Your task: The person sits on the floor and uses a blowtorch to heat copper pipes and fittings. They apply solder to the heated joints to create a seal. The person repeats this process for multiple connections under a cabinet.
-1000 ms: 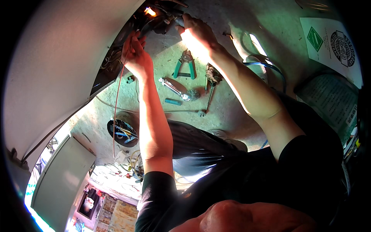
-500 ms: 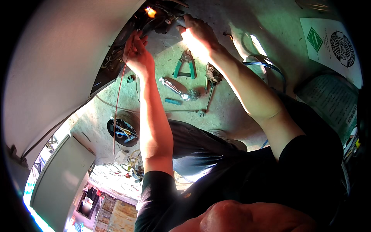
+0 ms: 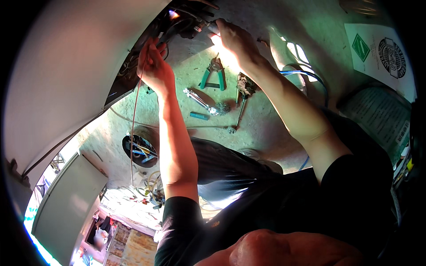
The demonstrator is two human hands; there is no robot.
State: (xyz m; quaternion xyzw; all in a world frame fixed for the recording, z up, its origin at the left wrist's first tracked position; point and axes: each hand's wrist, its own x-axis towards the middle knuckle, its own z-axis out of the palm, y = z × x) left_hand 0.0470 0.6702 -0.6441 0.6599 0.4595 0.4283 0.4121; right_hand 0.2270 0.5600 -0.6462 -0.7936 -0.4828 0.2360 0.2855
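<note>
My left hand (image 3: 155, 68) is closed in a pinch on a thin copper-coloured brazing rod (image 3: 134, 119), whose long end hangs down beside my forearm. Up beside the dark opening of a large pale appliance casing (image 3: 80, 48), my right hand (image 3: 235, 46) wraps around the grey handle of a gas torch (image 3: 213, 29). The torch's metal neck points left toward pipes and wires inside the opening. A small bluish-white flame (image 3: 173, 14) glows there. Shadow hides the joint around it and the rod's upper tip.
On the concrete floor lie green-handled pliers (image 3: 213, 76), a shiny foil-like piece (image 3: 197, 97), a small blue block (image 3: 199, 115) and a screwdriver (image 3: 242, 111). A round container of tools (image 3: 141, 150) stands left of my forearm. Blue hoses (image 3: 310, 74) curve at the right, near a printed sheet (image 3: 377, 55).
The flame has shrunk from bright orange-yellow to bluish white. My left hand has shifted slightly left and down with the brazing rod; my right hand has moved a little right with the torch.
</note>
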